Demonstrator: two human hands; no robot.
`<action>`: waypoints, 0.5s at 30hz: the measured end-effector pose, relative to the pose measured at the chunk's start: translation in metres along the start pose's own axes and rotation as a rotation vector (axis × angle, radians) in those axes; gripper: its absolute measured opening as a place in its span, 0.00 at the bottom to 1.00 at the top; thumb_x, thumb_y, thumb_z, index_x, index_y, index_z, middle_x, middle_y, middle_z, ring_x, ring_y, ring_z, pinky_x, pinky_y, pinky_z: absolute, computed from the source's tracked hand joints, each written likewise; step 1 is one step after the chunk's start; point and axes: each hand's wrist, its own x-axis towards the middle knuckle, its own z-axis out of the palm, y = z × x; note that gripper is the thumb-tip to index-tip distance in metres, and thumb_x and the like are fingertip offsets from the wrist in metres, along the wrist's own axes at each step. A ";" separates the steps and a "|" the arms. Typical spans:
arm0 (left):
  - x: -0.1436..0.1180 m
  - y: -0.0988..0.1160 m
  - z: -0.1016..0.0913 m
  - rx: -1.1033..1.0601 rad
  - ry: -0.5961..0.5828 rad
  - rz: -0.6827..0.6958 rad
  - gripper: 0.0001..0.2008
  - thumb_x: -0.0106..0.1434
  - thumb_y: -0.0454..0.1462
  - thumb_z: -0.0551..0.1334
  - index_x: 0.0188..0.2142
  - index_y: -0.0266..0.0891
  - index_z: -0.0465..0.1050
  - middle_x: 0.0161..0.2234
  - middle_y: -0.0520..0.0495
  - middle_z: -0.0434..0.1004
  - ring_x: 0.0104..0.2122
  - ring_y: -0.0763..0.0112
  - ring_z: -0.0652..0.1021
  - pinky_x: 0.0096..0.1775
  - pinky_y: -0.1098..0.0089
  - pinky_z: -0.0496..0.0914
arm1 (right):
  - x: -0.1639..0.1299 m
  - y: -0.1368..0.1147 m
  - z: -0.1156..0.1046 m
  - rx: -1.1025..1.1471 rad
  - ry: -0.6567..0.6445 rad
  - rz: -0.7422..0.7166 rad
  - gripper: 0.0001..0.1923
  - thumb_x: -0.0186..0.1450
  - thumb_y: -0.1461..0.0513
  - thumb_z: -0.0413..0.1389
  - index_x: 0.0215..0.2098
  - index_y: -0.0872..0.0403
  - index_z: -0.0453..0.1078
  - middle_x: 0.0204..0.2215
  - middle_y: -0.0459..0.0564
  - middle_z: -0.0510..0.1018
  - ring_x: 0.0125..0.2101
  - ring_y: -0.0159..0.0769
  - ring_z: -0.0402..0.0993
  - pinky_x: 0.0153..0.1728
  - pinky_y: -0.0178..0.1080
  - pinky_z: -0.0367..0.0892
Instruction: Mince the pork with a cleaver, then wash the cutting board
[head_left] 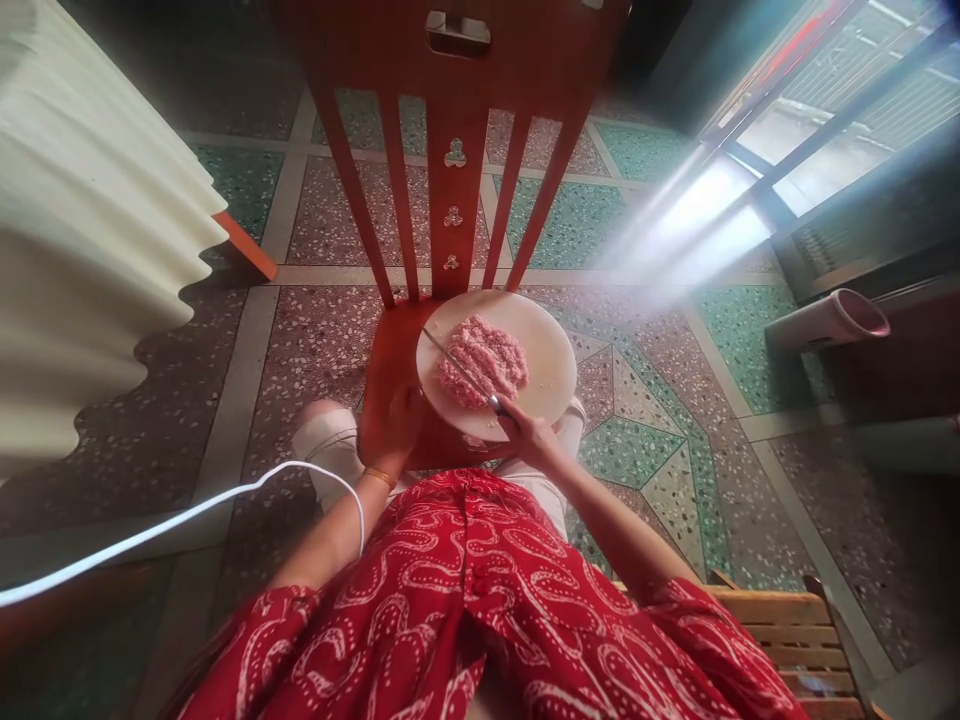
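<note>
The terrazzo floor fills the view, laid in speckled red and green panels with pale strips between them. At the far left hangs a cream pleated curtain. Straight ahead of you stands a red wooden chair, its slatted back rising at the far side and its seat facing you. Your lap, in a red patterned garment, takes up the near middle. A slatted wooden stool shows at the near right, and a white cable runs in from the near left and curves over your left forearm.

On the chair seat lies a round white plate, slightly right of the seat's middle. A flat mound of pink minced meat sits on the plate's left half.

Your right hand is at the plate's near edge, its grip pinching the handle of a knife; the blade slants far and left across the meat. Your left hand rests on the seat just left of the plate, fingers bent down against the wood, holding nothing; a thin bangle circles its wrist.
</note>
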 end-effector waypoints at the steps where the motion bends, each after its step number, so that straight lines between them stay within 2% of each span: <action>1: 0.001 0.001 0.001 -0.010 -0.002 0.001 0.07 0.64 0.38 0.53 0.37 0.40 0.68 0.34 0.46 0.74 0.35 0.66 0.74 0.41 0.66 0.69 | 0.002 -0.006 -0.007 0.039 0.057 -0.041 0.23 0.67 0.56 0.49 0.60 0.48 0.63 0.44 0.49 0.80 0.43 0.41 0.77 0.44 0.38 0.70; 3: 0.003 0.003 0.004 -0.039 -0.002 0.004 0.07 0.64 0.38 0.53 0.37 0.41 0.68 0.35 0.46 0.74 0.35 0.67 0.74 0.41 0.67 0.69 | 0.007 -0.016 -0.013 0.125 0.174 -0.120 0.24 0.68 0.56 0.48 0.62 0.50 0.62 0.50 0.50 0.77 0.47 0.40 0.75 0.47 0.38 0.69; 5: 0.003 0.003 0.007 -0.059 -0.006 0.008 0.06 0.64 0.38 0.53 0.37 0.40 0.67 0.35 0.46 0.73 0.35 0.67 0.74 0.41 0.67 0.70 | 0.013 -0.018 -0.007 0.188 0.255 -0.137 0.25 0.67 0.57 0.47 0.62 0.53 0.61 0.52 0.52 0.75 0.49 0.39 0.74 0.50 0.39 0.68; 6: 0.003 0.004 0.007 -0.057 -0.010 0.012 0.06 0.63 0.38 0.53 0.37 0.40 0.67 0.35 0.46 0.74 0.36 0.67 0.74 0.42 0.66 0.69 | 0.016 -0.016 -0.001 0.198 0.251 -0.106 0.25 0.67 0.58 0.47 0.62 0.54 0.61 0.51 0.52 0.75 0.49 0.39 0.74 0.50 0.39 0.68; 8: 0.003 0.004 0.008 -0.045 -0.009 0.015 0.06 0.63 0.37 0.53 0.36 0.40 0.67 0.35 0.46 0.73 0.36 0.67 0.74 0.42 0.66 0.69 | 0.020 -0.007 0.009 0.179 0.160 0.008 0.24 0.66 0.59 0.48 0.59 0.53 0.64 0.47 0.52 0.78 0.47 0.40 0.75 0.47 0.40 0.69; 11: 0.003 0.005 0.008 -0.034 -0.015 0.008 0.07 0.63 0.36 0.52 0.37 0.39 0.67 0.34 0.46 0.73 0.37 0.67 0.75 0.44 0.66 0.69 | 0.021 -0.002 0.004 0.131 0.026 0.126 0.22 0.65 0.58 0.49 0.57 0.51 0.67 0.41 0.50 0.81 0.42 0.40 0.77 0.45 0.40 0.70; 13: 0.004 0.005 0.008 -0.044 -0.018 -0.002 0.07 0.63 0.37 0.52 0.37 0.40 0.68 0.35 0.46 0.73 0.37 0.67 0.75 0.44 0.66 0.69 | 0.019 -0.009 -0.009 0.155 0.062 0.078 0.24 0.66 0.57 0.49 0.59 0.50 0.65 0.43 0.50 0.80 0.41 0.39 0.78 0.45 0.39 0.70; 15: 0.005 0.004 0.009 -0.061 -0.015 -0.001 0.07 0.63 0.37 0.53 0.37 0.39 0.67 0.35 0.46 0.73 0.37 0.67 0.75 0.43 0.66 0.69 | 0.017 -0.019 -0.019 0.208 0.151 -0.027 0.25 0.67 0.56 0.48 0.62 0.50 0.61 0.47 0.50 0.78 0.43 0.38 0.77 0.46 0.38 0.70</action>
